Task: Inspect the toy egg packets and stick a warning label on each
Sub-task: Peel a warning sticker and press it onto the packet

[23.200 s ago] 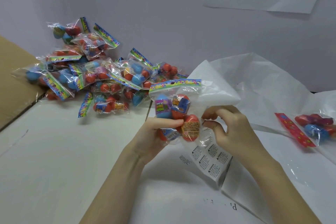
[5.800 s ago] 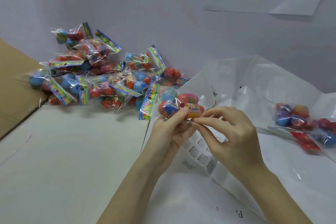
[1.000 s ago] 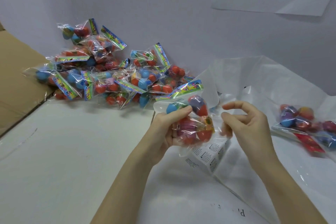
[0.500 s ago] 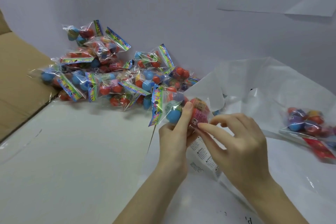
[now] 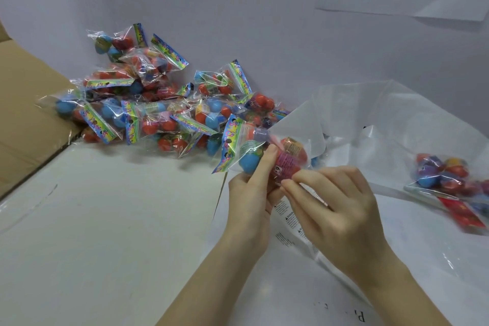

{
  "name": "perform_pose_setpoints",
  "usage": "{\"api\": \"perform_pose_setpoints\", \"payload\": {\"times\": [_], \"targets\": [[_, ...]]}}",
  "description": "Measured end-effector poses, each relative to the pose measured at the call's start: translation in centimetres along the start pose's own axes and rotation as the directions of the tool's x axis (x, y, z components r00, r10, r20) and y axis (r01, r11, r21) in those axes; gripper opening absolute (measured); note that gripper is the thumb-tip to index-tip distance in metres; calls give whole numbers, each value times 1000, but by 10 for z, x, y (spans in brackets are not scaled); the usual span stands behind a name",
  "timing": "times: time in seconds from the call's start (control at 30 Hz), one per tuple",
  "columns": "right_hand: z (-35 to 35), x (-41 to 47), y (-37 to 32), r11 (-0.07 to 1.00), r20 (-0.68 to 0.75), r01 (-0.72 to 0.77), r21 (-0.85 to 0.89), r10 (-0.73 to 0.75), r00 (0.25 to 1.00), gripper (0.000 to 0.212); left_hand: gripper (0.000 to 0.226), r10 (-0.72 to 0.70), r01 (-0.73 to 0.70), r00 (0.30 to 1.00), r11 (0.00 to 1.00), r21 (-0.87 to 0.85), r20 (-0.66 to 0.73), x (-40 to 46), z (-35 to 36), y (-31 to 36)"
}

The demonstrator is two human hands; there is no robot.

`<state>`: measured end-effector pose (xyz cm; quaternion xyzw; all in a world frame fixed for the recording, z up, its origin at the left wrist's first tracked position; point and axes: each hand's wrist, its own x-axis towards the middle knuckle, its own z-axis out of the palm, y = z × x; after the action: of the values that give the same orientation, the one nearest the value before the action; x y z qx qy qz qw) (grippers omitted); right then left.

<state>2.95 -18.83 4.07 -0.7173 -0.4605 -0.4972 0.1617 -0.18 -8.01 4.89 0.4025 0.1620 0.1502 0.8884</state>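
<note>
Fingers of the left hand [image 5: 248,193] curl round a clear packet [image 5: 267,153] of toy eggs, lifting it off the table [image 5: 105,219], probably so its face turns up for sticking. The right hand [image 5: 336,209] pinches thumb and forefinger at the packet's near edge; whether a label sits between them I cannot tell. Under the hands lies the label sheet [image 5: 288,217], close for peeling. The unlabelled pile [image 5: 158,103] waits left against the wall; finished packets [image 5: 447,180] lie well apart, right.
</note>
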Motion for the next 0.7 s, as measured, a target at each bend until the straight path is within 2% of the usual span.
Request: {"api": "perform_pose_setpoints", "payload": {"times": [0.07,0.13,0.2,0.23,0.27,0.3,0.33,0.37,0.4,0.43,0.47,0.53,0.57,0.6,0.63,0.7], "targets": [[0,-1,-4,999,-19,-2,54,3,1000,9,18,-4,4,1000,1000,10,-21,1,-1,2],[-2,-1,-8,978,-45,-91,185,101,994,14,15,1,0,1000,1000,12,-22,3,-3,6],[-6,0,-8,910,-80,-256,325,297,952,18,12,38,-38,999,999,16,29,5,-7,11],[-8,3,-8,843,-88,-367,393,432,898,15,13,60,-62,995,998,17,75,4,-9,14],[-10,6,-6,728,-66,-501,468,594,802,15,14,77,-79,989,997,8,125,4,-10,15],[-10,10,-3,545,9,-624,560,749,663,28,14,80,-78,982,997,-15,174,2,-10,17],[-10,12,1,304,161,-699,647,842,515,43,14,65,-57,974,997,-45,217,2,-11,17],[-9,14,5,46,361,-719,694,841,402,56,15,40,-25,966,998,-63,254,3,-12,17],[-8,13,9,-167,543,-707,688,764,347,61,18,23,-9,960,999,-51,279,4,-13,16],[-6,12,12,-318,677,-691,649,655,336,56,21,18,-16,954,1000,-8,298,4,-12,16],[-5,11,13,-378,746,-691,616,563,356,44,23,29,-50,948,997,57,315,6,-12,16],[-3,9,11,-338,742,-709,619,546,388,17,18,98,-161,946,970,182,310,6,-11,13],[-3,8,11,-297,691,-694,656,606,393,14,22,142,-212,952,944,252,271,7,-10,11],[-2,7,10,-240,615,-672,701,680,399,15,35,185,-247,961,908,338,204,10,-11,8],[-3,7,10,-148,511,-656,740,757,406,18,50,218,-250,968,878,408,124,10,-11,6],[-4,6,11,146,242,-685,714,866,437,24,61,168,-164,985,899,407,26,9,-8,7]]}}
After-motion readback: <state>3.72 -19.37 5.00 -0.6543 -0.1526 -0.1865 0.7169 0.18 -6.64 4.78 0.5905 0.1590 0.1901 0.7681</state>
